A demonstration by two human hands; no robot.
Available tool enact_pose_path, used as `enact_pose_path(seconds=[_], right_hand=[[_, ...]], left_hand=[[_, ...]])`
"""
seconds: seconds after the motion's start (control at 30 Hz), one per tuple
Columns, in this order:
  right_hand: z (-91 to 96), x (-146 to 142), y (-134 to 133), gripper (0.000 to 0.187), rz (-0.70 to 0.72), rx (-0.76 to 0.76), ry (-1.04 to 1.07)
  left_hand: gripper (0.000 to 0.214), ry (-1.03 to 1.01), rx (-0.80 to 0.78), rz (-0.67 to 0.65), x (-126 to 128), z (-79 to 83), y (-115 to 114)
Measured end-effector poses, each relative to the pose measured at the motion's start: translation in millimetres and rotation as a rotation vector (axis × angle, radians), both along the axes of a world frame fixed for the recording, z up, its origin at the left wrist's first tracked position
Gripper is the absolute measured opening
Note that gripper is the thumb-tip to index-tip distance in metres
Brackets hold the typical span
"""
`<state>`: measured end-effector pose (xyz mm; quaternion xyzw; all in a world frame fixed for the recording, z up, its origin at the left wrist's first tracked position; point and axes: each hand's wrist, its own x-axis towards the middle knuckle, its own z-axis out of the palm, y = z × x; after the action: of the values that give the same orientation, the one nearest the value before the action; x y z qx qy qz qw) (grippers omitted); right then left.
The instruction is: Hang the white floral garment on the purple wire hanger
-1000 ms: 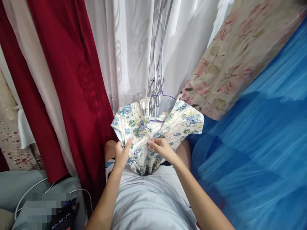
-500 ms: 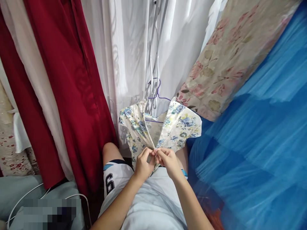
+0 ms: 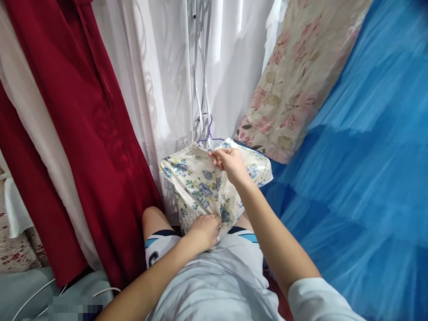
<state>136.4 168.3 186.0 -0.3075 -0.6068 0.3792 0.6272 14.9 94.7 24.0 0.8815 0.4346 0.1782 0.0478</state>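
Observation:
A short-sleeved cream top with blue flowers hangs on a thin purple hanger in front of my lap. Its two front edges now lie together up to the neck. My left hand is closed on the cloth low down the front opening, by my lap. High up at the collar, my right hand pinches the top's edge. Whether a small zip pull is between those fingertips I cannot make out. The garment's lower end is hidden behind my left hand and shirt.
Red cloth hangs close on the left, white curtains behind the hanger. To the right hang a pink-flowered fabric and a layered blue tulle skirt. White cables lie on a grey cushioned surface at lower left.
My right hand has moved up from the middle of the front to the collar. The open V neckline has drawn together. My left hand has shifted slightly down, still on the cloth.

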Motion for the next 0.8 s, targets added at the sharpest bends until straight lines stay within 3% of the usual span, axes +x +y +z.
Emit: enact_pose_path(seconds=[0.1, 0.2, 0.3, 0.37, 0.47, 0.57, 0.7, 0.8], right_hand=[[-8.8, -2, -9, 0.017, -0.010, 0.046, 0.064], [-14.6, -2, -16, 0.017, 0.025, 0.053, 0.022], [-13.2, -3, -14, 0.020, 0.050, 0.083, -0.016], [-12.1, -7, -9, 0.022, 0.025, 0.124, -0.009], [-21.9, -14, -3, 0.024, -0.148, 0.184, 0.020], [-50.3, -21, -8, 0.021, -0.241, 0.102, 0.037], [-87.8, -21, -19, 0.021, -0.134, -0.032, 0.037], [-95.4, -19, -21, 0.019, -0.067, -0.071, 0.058]], left_hand=[[0.015, -0.394, 0.100, -0.066, -17, 30.8, 17], [0.029, -0.767, 0.357, 0.002, -30, 83.3, 37], [0.030, -0.747, 0.473, -0.053, -31, 130.5, 58], [0.023, -0.664, 0.497, -0.096, -25, 149.7, 69], [0.023, -0.684, 0.567, -0.090, -11, 165.8, 77], [0.026, -0.829, 0.651, -0.036, -12, 179.5, 84], [0.027, -1.002, 0.707, 0.096, -65, 186.6, 122], [0.026, -1.091, 0.650, 0.285, -121, 166.1, 161]])
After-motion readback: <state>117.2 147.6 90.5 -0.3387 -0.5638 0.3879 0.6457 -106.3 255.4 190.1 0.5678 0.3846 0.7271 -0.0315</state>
